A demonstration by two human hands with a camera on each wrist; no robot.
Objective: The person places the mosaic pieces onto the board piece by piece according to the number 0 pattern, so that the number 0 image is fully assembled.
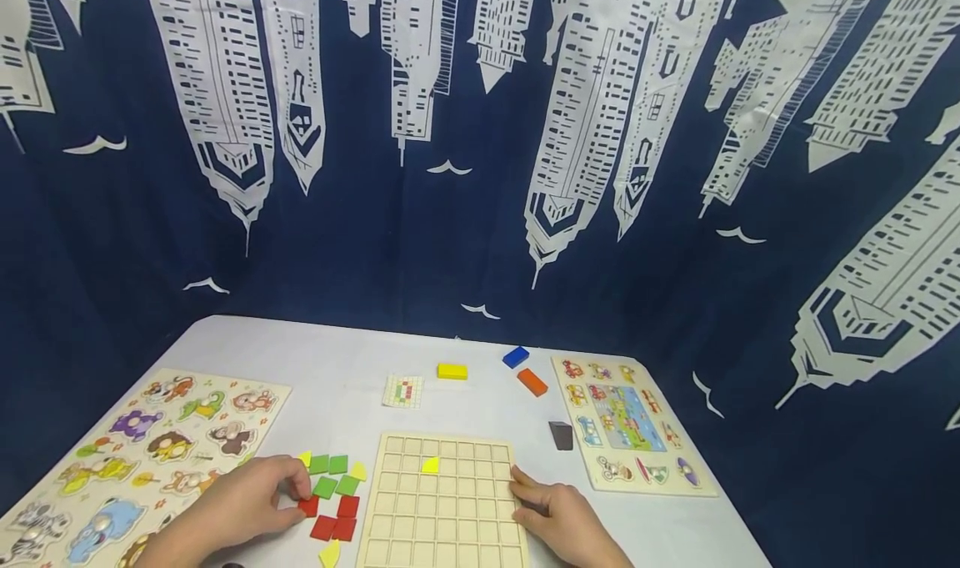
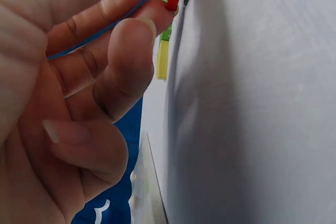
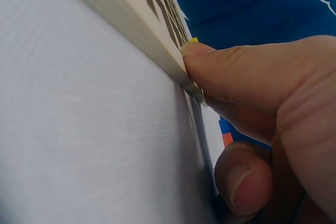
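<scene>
The left hand (image 1: 252, 495) pinched a red tile (image 1: 307, 506) between thumb and fingertip at the board's left, a hold that appeared suited to so thin and flat a piece. The right hand (image 1: 558, 515) gripped the right edge of the grid board (image 1: 450, 508), presumably to steady it on the desk (image 1: 330, 359). One yellow piece (image 1: 430, 465) occupied a cell in an upper row.

Green tiles (image 1: 338, 464) and other red tiles (image 1: 347, 506) lay grouped largely by colour between hand and board, a placing judged to favour short reaches. A pattern card (image 1: 403, 391) lay beyond the board, face up, likely for viewing. A yellow block (image 1: 452, 371), a blue block (image 1: 516, 357) and an orange block (image 1: 532, 382) lay farther back, seemingly out of the working area.
</scene>
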